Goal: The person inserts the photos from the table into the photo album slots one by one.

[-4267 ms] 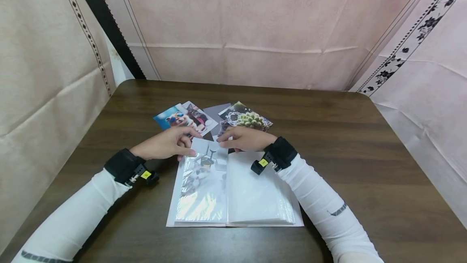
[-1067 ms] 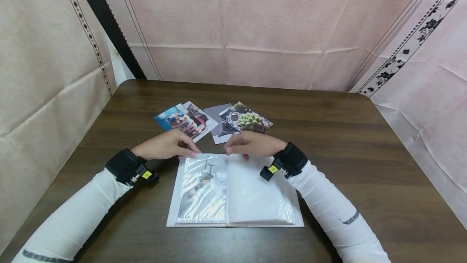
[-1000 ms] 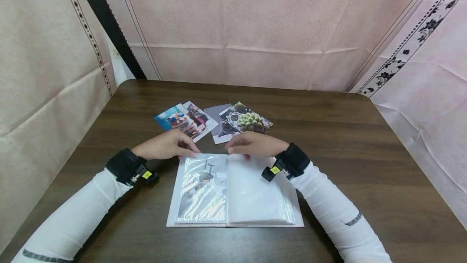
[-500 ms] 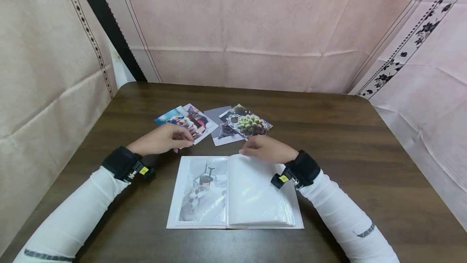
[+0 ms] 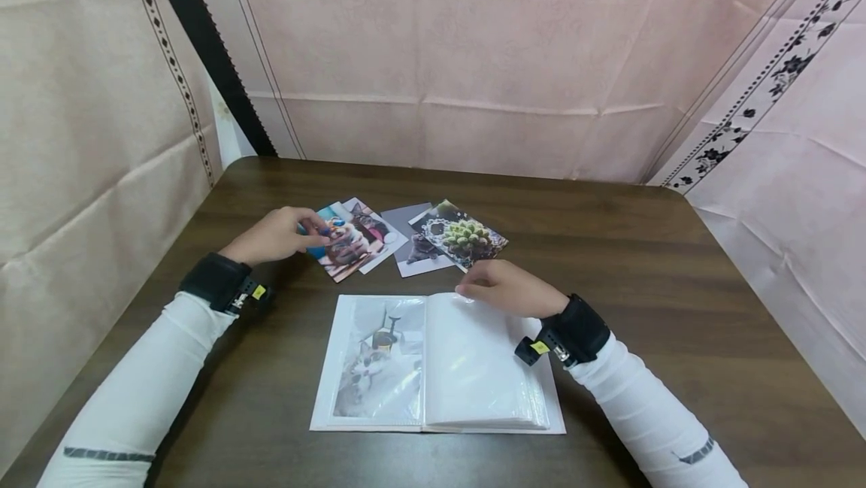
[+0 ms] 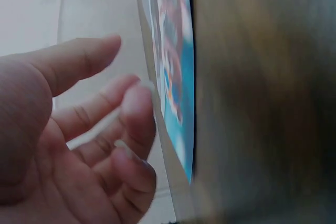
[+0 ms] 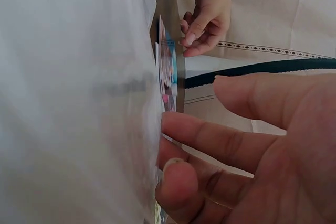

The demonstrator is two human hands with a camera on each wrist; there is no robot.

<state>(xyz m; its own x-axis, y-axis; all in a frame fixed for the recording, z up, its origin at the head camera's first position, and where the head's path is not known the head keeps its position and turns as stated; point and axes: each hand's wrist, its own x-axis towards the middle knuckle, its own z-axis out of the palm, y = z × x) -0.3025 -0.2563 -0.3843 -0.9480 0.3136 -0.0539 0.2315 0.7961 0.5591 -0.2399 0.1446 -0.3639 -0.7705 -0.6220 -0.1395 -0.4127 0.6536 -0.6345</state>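
An open photo album (image 5: 494,368) with clear pockets lies on the table. Its left pocket holds a pale photo (image 5: 368,371), lying within the page outline. My left hand (image 5: 277,236) is over the left edge of a blue-and-pink animal photo (image 5: 345,244). In the left wrist view its thumb and loosely bent fingers (image 6: 136,108) are apart, with nothing between them. At the upper edge of the album's right page is my right hand (image 5: 510,289). Its thumb and fingers are spread in the right wrist view, holding nothing; whether they touch the page, I cannot tell.
Behind the album lie more photos: a cat photo (image 5: 368,225) under the blue one, a grey photo (image 5: 416,266) and a succulent photo (image 5: 467,236) overlapping it. The brown table (image 5: 609,247) ends at a pale cloth backdrop (image 5: 507,59).
Earlier both hands held the photo sticking out of the left pocket; it slid down inside. My left hand then left the album, moving up and left to the animal photo. My right hand moved right.
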